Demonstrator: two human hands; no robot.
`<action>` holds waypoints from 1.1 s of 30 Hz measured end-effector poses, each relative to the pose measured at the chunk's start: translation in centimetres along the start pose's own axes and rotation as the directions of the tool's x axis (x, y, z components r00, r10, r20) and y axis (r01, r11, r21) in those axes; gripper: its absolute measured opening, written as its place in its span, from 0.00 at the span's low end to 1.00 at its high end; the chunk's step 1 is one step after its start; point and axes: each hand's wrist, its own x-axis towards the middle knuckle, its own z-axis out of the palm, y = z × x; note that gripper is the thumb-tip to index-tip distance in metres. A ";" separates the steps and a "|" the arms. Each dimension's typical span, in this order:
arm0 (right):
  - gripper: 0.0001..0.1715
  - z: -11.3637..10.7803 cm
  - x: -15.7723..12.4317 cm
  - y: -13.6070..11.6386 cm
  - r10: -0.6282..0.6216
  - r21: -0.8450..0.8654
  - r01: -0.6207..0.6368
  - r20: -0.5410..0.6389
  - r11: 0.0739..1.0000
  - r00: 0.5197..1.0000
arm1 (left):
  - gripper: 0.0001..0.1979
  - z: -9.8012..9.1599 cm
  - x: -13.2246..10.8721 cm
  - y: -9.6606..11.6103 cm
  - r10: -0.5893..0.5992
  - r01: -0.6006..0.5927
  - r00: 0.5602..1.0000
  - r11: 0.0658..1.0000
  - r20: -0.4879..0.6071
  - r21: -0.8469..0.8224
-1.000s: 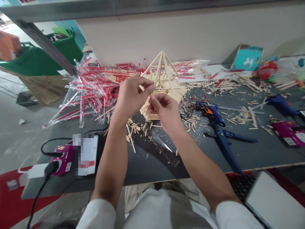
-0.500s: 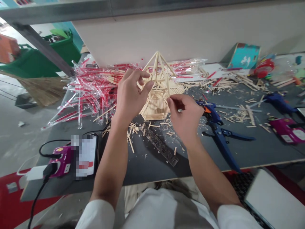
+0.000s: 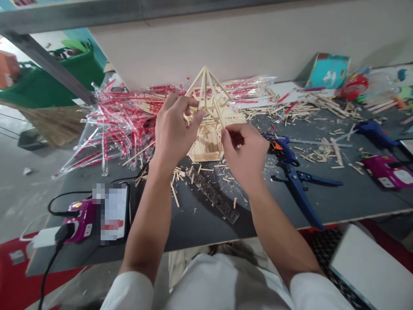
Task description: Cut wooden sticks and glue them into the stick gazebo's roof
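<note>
A small pavilion-like model (image 3: 206,148) of thin wooden sticks stands on the dark table, with a flat base and a pointed roof frame (image 3: 204,84) above it. My left hand (image 3: 177,125) is at the roof frame's left side, thumb and forefinger closed on its lower edge. Between the thumb and fingers of my right hand (image 3: 245,148) is a thin wooden stick (image 3: 220,116). It slants up and left, its upper end close to the frame's right side; whether it touches there I cannot tell. My hands partly hide the model's middle.
Red-marked plastic wrappers (image 3: 119,116) heap at the left. Blue cutters (image 3: 298,185) and a blue glue gun (image 3: 282,148) lie right of my right hand. A clear ruler (image 3: 214,196) and stick scraps lie in front. A phone (image 3: 112,215) sits near the left edge.
The stick in my right hand has tipped from nearly upright to a leftward slant, its top nearer the roof frame. My left hand keeps its hold. The whole view has shifted slightly.
</note>
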 end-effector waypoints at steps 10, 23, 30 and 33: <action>0.10 0.7 0.1 0.6 0.012 0.032 -0.012 -0.023 0.999 1.000 | 0.14 1.3 0.1 -1.2 0.111 -0.100 0.991 0.986 -0.078 0.131; 0.08 0.6 0.3 1.0 0.024 0.059 -0.023 -0.006 0.998 1.000 | 0.11 1.1 0.0 -0.9 0.131 -0.118 0.989 0.980 -0.075 0.158; 0.08 0.7 0.4 1.0 0.049 0.075 -0.050 0.008 0.996 0.999 | 0.12 1.0 0.1 -1.0 0.120 -0.110 0.991 0.983 -0.063 0.150; 0.08 0.7 0.4 0.9 0.059 0.081 -0.060 0.015 0.995 0.998 | 0.14 1.1 0.1 -1.1 0.135 -0.125 0.989 0.982 -0.064 0.141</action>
